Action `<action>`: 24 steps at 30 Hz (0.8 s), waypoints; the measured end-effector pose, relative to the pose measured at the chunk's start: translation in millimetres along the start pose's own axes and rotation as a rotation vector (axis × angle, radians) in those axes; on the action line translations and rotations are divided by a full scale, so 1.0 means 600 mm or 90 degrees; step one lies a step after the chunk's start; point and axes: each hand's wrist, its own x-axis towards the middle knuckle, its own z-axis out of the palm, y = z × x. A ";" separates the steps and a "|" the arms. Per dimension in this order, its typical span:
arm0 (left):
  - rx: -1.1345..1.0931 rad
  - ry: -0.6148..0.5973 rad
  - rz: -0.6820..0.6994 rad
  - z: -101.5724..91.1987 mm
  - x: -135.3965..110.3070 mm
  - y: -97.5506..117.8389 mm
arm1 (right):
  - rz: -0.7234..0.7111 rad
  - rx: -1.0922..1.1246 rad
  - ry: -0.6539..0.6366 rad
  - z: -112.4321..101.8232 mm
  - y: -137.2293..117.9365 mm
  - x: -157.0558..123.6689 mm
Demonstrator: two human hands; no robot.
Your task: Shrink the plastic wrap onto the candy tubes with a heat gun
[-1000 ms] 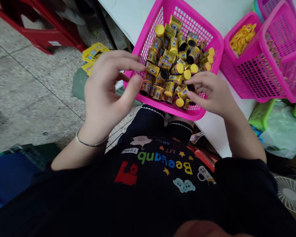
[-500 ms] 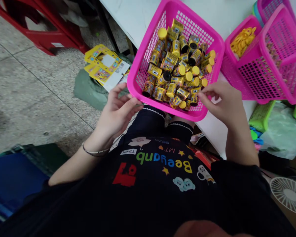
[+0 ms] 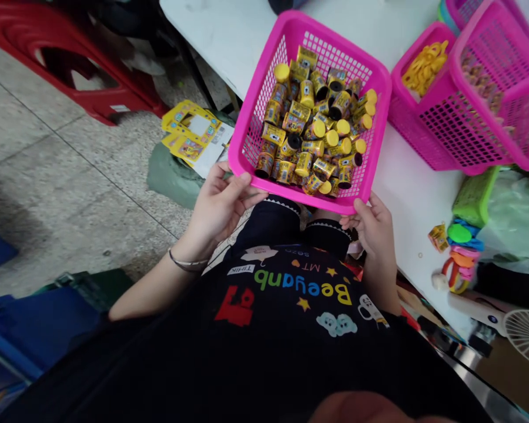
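Pinches square pink plastic basket by rim, with closed left grip and right grip, partly over white surface; sees red plastic stool left of basket.

Dark printed shirt over dark legwear.
Upside down in the head view, the lettering "Beeyanb" runs across the shirt in yellow, blue and green. Below left of it sits a red figure; to its right, a white mug print. Below it are two pale-blue cartoon heads and a yellow star; above it, the letters "MT", a white label and a ragged white patch. Farther above the lettering, the legwear carries white scalloped trim. Short dark sleeves lie either side, lower than the lettering; well to its left, a thin bracelet circles the wrist of the left hand.
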 end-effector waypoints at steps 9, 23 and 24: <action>0.065 -0.076 0.100 0.103 0.026 0.160 | -0.123 0.178 0.158 0.014 -0.171 0.047; 0.057 -0.003 -0.039 0.018 -0.001 0.036 | -0.023 0.119 0.059 0.006 -0.013 0.008; 0.057 -0.007 -0.042 0.013 -0.001 0.030 | -0.020 0.112 0.051 0.005 -0.004 0.007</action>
